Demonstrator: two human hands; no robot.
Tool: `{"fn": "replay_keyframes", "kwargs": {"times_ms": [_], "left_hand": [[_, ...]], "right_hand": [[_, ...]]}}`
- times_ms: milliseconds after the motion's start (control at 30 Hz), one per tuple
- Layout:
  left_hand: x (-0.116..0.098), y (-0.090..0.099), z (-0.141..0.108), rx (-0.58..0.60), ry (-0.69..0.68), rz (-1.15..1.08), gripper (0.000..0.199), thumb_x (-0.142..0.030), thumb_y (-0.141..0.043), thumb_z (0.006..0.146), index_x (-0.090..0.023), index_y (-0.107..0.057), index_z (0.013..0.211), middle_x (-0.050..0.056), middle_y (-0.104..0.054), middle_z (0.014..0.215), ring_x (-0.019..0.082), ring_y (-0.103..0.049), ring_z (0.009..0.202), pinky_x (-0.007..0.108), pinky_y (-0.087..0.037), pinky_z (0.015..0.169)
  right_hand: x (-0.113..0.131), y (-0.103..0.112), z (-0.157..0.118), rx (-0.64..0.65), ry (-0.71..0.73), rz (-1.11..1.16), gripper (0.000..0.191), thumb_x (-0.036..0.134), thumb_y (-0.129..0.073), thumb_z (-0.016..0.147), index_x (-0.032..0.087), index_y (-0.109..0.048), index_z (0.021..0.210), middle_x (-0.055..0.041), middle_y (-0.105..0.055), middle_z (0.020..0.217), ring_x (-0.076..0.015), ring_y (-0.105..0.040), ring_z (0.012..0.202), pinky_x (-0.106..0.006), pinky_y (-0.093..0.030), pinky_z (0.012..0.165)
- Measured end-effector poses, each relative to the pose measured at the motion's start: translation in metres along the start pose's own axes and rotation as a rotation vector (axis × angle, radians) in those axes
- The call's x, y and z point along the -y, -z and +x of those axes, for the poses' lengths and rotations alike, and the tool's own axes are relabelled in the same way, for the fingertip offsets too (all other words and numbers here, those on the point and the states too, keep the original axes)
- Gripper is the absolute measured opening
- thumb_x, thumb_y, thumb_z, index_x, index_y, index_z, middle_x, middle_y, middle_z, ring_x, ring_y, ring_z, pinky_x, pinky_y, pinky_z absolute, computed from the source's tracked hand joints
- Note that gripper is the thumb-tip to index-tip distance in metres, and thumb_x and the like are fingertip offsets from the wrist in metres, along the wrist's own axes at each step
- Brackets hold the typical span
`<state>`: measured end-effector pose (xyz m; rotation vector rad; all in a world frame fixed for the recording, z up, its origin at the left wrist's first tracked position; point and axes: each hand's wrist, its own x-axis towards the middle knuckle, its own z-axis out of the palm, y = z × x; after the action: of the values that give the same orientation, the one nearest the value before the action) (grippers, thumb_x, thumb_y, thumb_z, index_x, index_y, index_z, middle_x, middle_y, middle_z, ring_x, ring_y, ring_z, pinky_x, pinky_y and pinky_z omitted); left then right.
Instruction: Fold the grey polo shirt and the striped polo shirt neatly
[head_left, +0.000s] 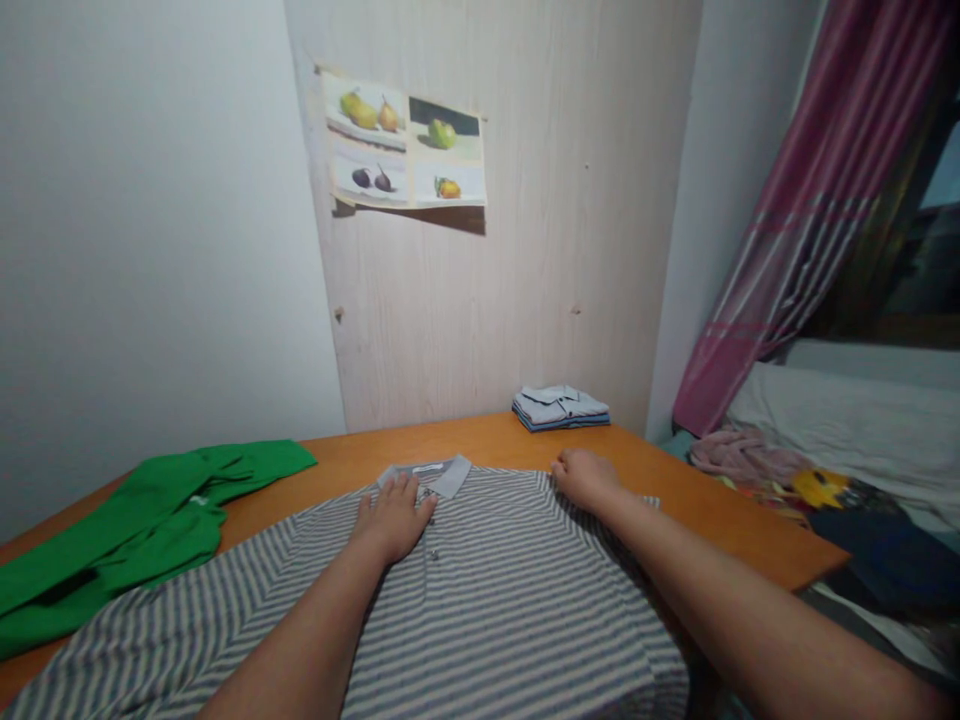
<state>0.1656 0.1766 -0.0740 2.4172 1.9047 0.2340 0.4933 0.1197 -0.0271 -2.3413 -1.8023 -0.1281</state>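
Note:
A grey-and-white striped shirt (495, 590) with a light grey collar lies spread, front up, over an orange-brown table (442, 437). My left hand (394, 515) rests flat on it just below the left side of the collar, fingers apart. At the shirt's right shoulder, my right hand (585, 477) has its fingers curled together on the fabric edge. The right sleeve is partly hidden under my right forearm. The left sleeve stretches toward the lower left corner.
A green garment (150, 510) lies loosely at the table's left. Folded shirts (561, 408) are stacked at the back right, near the wall. Beyond the table's right edge are a pink curtain (780, 230) and a bed with piled clothes (885, 540).

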Motion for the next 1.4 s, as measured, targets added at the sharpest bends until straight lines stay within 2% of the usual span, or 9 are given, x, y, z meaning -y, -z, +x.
{"fn": "replay_keyframes", "kwargs": {"times_ms": [100,167,267,367,533,700,967,1133,1400], "left_hand": [[-0.001,0.001,-0.001,0.0,0.001,-0.009,0.087,-0.076,-0.02,0.09,-0.021,-0.035,0.156,0.01,-0.021,0.166,0.033,-0.016,0.154,0.064,-0.016,0.119],[-0.001,0.002,-0.002,0.003,0.0,-0.015,0.092,-0.08,-0.02,0.087,-0.02,-0.033,0.157,0.011,-0.021,0.166,0.033,-0.015,0.154,0.064,-0.015,0.119],[-0.001,0.001,-0.002,0.009,0.0,-0.033,0.097,-0.083,-0.019,0.085,-0.02,-0.031,0.158,0.011,-0.02,0.166,0.034,-0.014,0.154,0.064,-0.014,0.119],[0.0,-0.001,-0.001,0.008,-0.004,-0.052,0.096,-0.083,-0.018,0.085,-0.02,-0.031,0.157,0.011,-0.019,0.166,0.034,-0.014,0.154,0.065,-0.013,0.119],[-0.001,-0.001,-0.001,0.014,-0.002,-0.071,0.094,-0.082,-0.014,0.086,-0.022,-0.031,0.158,0.01,-0.019,0.166,0.033,-0.013,0.154,0.065,-0.01,0.119],[-0.003,-0.001,-0.003,0.013,-0.006,-0.071,0.097,-0.082,-0.013,0.085,-0.02,-0.029,0.158,0.01,-0.018,0.166,0.033,-0.012,0.154,0.064,-0.01,0.119],[-0.006,0.002,-0.008,0.016,-0.003,-0.056,0.096,-0.081,-0.015,0.086,-0.019,-0.03,0.158,0.011,-0.017,0.166,0.033,-0.013,0.154,0.065,-0.01,0.119],[-0.007,0.004,-0.009,0.027,-0.006,-0.062,0.09,-0.075,-0.01,0.09,-0.019,-0.031,0.158,0.009,-0.018,0.167,0.032,-0.012,0.155,0.064,-0.011,0.12],[-0.007,0.002,-0.008,0.022,-0.016,-0.087,0.086,-0.075,-0.014,0.091,-0.021,-0.032,0.157,0.01,-0.018,0.167,0.032,-0.012,0.155,0.065,-0.01,0.119]], "right_hand": [[0.036,-0.009,0.001,0.034,0.138,0.07,0.054,0.045,-0.028,0.101,0.016,-0.065,0.128,-0.0164,-0.065,0.133,-0.028,-0.06,0.122,-0.036,-0.044,0.098],[0.052,-0.021,-0.001,0.07,0.216,0.099,0.061,0.05,-0.029,0.101,0.014,-0.055,0.142,-0.0156,-0.052,0.149,-0.0273,-0.047,0.138,-0.035,-0.037,0.108],[0.059,-0.041,-0.003,0.201,0.257,0.109,0.08,0.063,-0.028,0.098,0.007,-0.033,0.155,-0.0177,-0.028,0.163,-0.0314,-0.022,0.152,-0.046,-0.02,0.12],[0.056,-0.048,-0.001,0.289,0.223,0.101,0.089,0.07,-0.022,0.096,0.008,-0.02,0.16,-0.0169,-0.015,0.166,-0.0327,-0.009,0.154,-0.054,-0.01,0.121],[0.068,-0.039,0.003,0.275,0.181,0.08,0.089,0.069,-0.024,0.095,0.006,-0.025,0.158,-0.0193,-0.017,0.166,-0.0339,-0.01,0.154,-0.057,-0.009,0.12],[0.092,-0.047,-0.002,0.245,0.324,0.122,0.089,0.069,-0.019,0.096,0.006,-0.02,0.159,-0.0169,-0.013,0.167,-0.0298,-0.007,0.155,-0.05,-0.006,0.122],[0.109,-0.05,-0.003,0.262,0.293,0.112,0.089,0.069,-0.02,0.095,0.007,-0.023,0.159,-0.0176,-0.016,0.166,-0.0317,-0.011,0.154,-0.054,-0.008,0.121],[0.129,-0.053,-0.007,0.23,0.406,0.15,0.081,0.062,-0.015,0.099,0.008,-0.021,0.16,-0.014,-0.014,0.167,-0.0288,-0.008,0.155,-0.051,-0.007,0.122],[0.13,-0.056,-0.01,0.263,0.395,0.123,0.082,0.065,-0.016,0.098,0.011,-0.021,0.16,-0.0118,-0.014,0.167,-0.0268,-0.009,0.154,-0.052,-0.004,0.122]]}}
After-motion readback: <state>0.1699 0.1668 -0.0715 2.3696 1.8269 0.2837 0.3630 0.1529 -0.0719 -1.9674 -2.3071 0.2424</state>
